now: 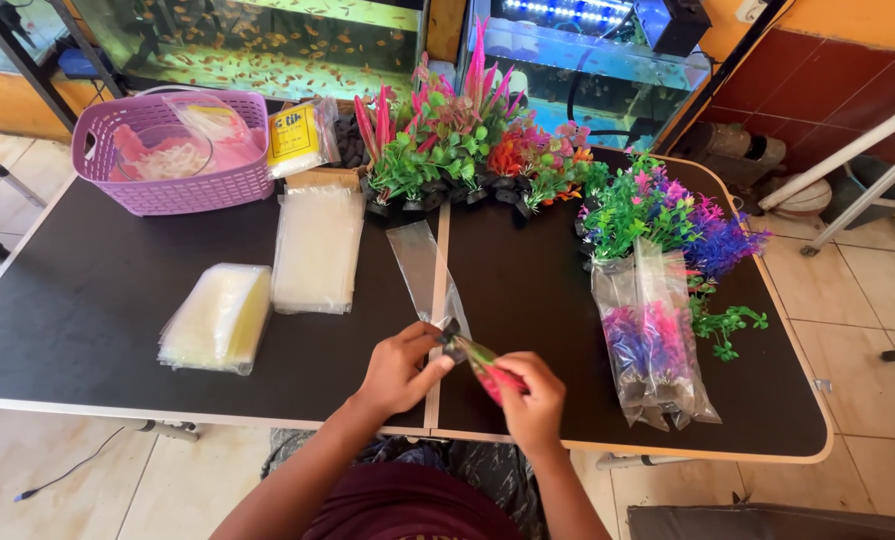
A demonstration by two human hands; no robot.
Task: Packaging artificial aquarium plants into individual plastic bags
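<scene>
At the near edge of the black folding table (pixel 117 300), left hand (pixel 399 368) curled, thumb and fingers pinched on the dark base of a small pink-and-green plastic plant (pixel 482 366) and on the mouth of a long clear plastic sleeve (pixel 425 275) lying away across the tabletop. Right hand (pixel 530 398) closed round the pink leafy end of the same plant, just beside the left, both hands low over the table's centre seam. To the right, a small heap of bagged pink and purple plastic plants (pixel 653 350), touching one another, with a loose green sprig (pixel 724 327) beside them. Behind that heap, a bunch of unbagged green, purple and blue plastic plants (pixel 657 210); farther back at the middle, a row of red, pink and green plastic plants on dark bases (pixel 457 150). To the left, two flat stacks of clear bags (pixel 317 248), one yellowish stack (pixel 219 316) nearer the front. At the far left corner, a lilac woven plastic basket (pixel 182 188) holding bagged goods, a yellow-labelled packet (pixel 297 135) just beside it. Beyond the table, glass fish tanks (pixel 267 45).
</scene>
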